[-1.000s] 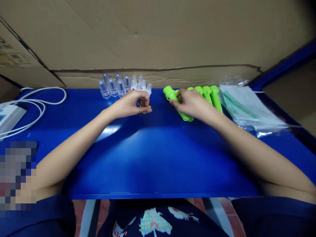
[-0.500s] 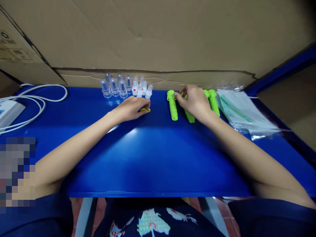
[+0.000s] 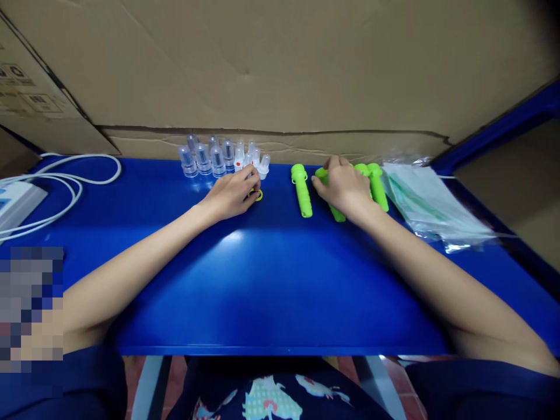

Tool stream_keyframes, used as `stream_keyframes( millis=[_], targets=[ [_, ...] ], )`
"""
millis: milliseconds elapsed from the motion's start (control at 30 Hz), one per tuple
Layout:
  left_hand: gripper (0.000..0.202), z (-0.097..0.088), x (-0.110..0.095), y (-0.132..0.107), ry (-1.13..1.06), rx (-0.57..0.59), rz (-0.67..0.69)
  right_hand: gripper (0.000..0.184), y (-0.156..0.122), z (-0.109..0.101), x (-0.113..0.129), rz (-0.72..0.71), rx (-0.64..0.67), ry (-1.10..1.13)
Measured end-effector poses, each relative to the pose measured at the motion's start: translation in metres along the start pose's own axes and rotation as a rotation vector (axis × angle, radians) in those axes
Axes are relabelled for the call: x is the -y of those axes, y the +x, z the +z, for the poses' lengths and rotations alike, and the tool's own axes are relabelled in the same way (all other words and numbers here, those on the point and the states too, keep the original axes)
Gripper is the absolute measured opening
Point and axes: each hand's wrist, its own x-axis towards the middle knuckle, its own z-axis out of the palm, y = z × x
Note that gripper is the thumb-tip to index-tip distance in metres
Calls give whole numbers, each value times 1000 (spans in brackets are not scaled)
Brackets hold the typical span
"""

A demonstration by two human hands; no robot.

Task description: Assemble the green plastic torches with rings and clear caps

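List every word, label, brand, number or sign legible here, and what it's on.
No word, brand or number is readable.
Left cardboard panel: a round arrow sign, like a recycling mark, plus another mark cut off by the frame; boxed print below is too blurred to read.
White device at left: nothing legible.
Green flashlight-shaped tubes, plastic bags: no lettering discernible.
Lower-left pixelated patch: obscured.

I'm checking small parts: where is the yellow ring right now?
In the head view, the yellow ring is just left of centre, at the left hand's fingertips, in front of the white-based pieces and left of the green handles.
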Motion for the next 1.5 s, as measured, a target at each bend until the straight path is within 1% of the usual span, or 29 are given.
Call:
stream_keyframes(
  millis=[167,233,300,400,467,533,567,633,700,767,833,933,1067,1133,1233,1333,1400,1500],
  targets=[
    [16,-1,0,0,-5,-16,20,53,1,-2,0,80,99,-19],
    [17,-1,0,0,4,-13,23,57,2,-1,-1,80,137,-17],
    [17,-2,0,0,9,-5,32,56,4,0,-2,69,154,-13],
    [17,-4,0,0,13,-15,58,53,5,-4,-5,59,122,3],
    [16,-5,-2,1,4,-45,78,51,4,-9,-8,43,47,33],
    [19,-7,-5,2,-32,-103,107,49,-1,-16,-8,-19,-63,88],
    [23,-7,-7,3,-61,-144,125,48,-4,-19,-7,-75,-112,124],
    [37,-9,-12,4,-119,-241,164,43,-13,-25,-1,-242,-168,200],
    [53,-10,-16,6,-160,-316,196,34,-23,-26,7,-456,-176,271],
    [62,-11,-17,7,-183,-332,230,32,-29,-24,15,-638,-192,348],
    [60,-11,-16,6,-199,-310,266,33,-31,-19,20,-734,-229,424],
    [49,-11,-12,4,-212,-313,315,35,-27,-12,20,-794,-273,495],
    [45,-12,-18,1,-246,-412,394,37,-27,-7,13,-862,-279,512],
    [43,-10,-22,0,-256,-425,402,38,-32,-5,10,-856,-310,492],
    [41,-6,-25,1,-247,-435,388,36,-41,0,6,-831,-393,428],
    [44,-3,-25,1,-255,-505,380,38,-45,6,6,-842,-460,345],
    [47,-2,-25,0,-277,-535,336,44,-43,10,7,-855,-478,297],
    [52,-3,-27,-1,-328,-542,239,52,-39,14,10,-853,-491,256]
  ],
)
